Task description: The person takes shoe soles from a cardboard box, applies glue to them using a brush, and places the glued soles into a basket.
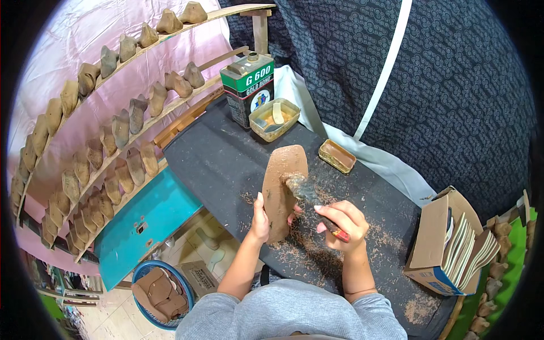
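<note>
The brown shoe sole is held upright by its lower edge in the left hand, fingers wrapped behind it. A brush is gripped in the closed right hand, bristles touching the sole. It is judged light, stiff yet slightly bendable, best gripped at the edges

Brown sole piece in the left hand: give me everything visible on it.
The brown sole piece is flat, elongated and round-ended, with a matte, leather-like or board-like look. It stands nearly upright on the dark work surface, held low by the left hand. The brush in the right hand touches its face; brown shavings lie around.
</note>
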`<state>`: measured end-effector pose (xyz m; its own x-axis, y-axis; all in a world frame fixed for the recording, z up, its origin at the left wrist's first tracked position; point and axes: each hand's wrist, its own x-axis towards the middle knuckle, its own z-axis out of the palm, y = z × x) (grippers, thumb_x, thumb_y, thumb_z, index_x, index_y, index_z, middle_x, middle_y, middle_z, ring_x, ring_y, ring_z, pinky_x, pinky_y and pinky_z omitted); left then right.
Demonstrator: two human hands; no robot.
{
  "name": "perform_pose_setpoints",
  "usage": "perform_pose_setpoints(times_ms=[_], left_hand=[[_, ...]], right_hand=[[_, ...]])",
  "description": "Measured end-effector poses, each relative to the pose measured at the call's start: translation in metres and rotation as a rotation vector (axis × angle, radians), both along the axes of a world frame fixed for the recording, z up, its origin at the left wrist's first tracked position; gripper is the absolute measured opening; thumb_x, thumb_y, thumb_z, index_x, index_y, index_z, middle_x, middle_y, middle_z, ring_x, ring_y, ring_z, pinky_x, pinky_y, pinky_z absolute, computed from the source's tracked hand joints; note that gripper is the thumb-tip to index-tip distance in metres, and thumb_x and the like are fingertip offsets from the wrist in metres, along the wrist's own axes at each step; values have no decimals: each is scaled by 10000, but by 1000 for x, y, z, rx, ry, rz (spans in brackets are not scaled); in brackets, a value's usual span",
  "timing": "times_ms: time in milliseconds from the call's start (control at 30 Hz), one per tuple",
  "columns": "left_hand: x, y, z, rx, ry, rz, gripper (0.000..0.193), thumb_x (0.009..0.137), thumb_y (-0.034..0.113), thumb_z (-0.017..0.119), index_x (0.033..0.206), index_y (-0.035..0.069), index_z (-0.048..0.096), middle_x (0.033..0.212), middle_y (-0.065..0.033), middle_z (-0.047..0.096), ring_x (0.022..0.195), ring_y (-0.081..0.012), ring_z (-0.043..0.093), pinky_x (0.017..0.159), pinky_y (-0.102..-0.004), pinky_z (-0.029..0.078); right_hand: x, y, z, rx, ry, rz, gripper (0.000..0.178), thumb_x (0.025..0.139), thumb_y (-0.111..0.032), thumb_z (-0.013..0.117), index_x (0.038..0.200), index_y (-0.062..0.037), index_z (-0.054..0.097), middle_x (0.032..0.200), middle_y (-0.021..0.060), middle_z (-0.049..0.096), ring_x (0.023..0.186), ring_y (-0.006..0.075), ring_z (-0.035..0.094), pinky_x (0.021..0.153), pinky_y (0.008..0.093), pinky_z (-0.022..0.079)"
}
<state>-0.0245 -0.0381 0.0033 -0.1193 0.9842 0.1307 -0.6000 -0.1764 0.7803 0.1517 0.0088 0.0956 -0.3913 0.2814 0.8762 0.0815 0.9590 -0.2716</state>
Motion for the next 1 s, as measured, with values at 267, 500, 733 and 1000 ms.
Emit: perform_pose_setpoints(times_ms=[267,500,733,1000], left_hand=[[2,-3,6,-12,21,-66,789,919,632,115,1166,-15,495,877,-171,629,638,-187,559,580,-310,471],[0,-2,2,-28,36,-18,805,913,644,110,1173,-13,494,874,-167,629,631,-186,558,577,-308,473],[1,-3,6,-61,52,-47,813,911,651,109,1178,-15,492,878,-169,627,620,-186,555,574,-310,474],[-1,-5,2,-61,14,-79,818,911,649,100,1181,-20,485,871,-180,624,605,-193,552,559,-312,475]], right_hand=[[-2,10,6,114,45,-159,355,593,-20,723,946,-25,685,780,86,589,612,216,597,527,314,484],[3,4,9,-12,-58,-19,282,682,-200,767,888,-22,693,725,80,593,604,202,596,522,284,467],[1,11,8,52,-49,-111,361,576,-38,734,931,-11,675,742,84,568,594,225,583,520,309,465],[0,10,10,88,82,-150,373,568,-33,750,934,-25,680,742,80,562,593,214,582,521,299,466]])
